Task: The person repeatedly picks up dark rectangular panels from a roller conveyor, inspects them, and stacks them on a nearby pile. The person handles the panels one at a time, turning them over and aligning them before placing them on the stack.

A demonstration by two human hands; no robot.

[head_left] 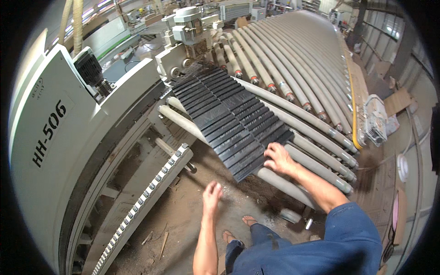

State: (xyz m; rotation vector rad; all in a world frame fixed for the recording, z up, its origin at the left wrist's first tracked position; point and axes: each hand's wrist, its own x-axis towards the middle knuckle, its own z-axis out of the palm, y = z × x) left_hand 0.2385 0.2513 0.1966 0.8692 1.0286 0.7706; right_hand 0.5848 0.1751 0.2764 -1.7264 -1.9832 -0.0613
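Note:
Black ridged strips (236,119) lie side by side as a slatted layer, slanting across the grey rollers of a conveyor. My right hand (278,159) is at the near right end of the strips. Its fingers are apart and bent, touching or just over the edge; the exact contact is hard to see. My left hand (211,196) hangs in the air, short of the strips' near corner. It holds nothing, and its fingers are loosely bent.
To the left stands a large pale machine (50,114) with a toothed chain track (142,199) along its side. Grey rollers (293,64) run far back to the right, beside a yellow rail (354,114). Wood scraps (163,243) litter the floor near my feet.

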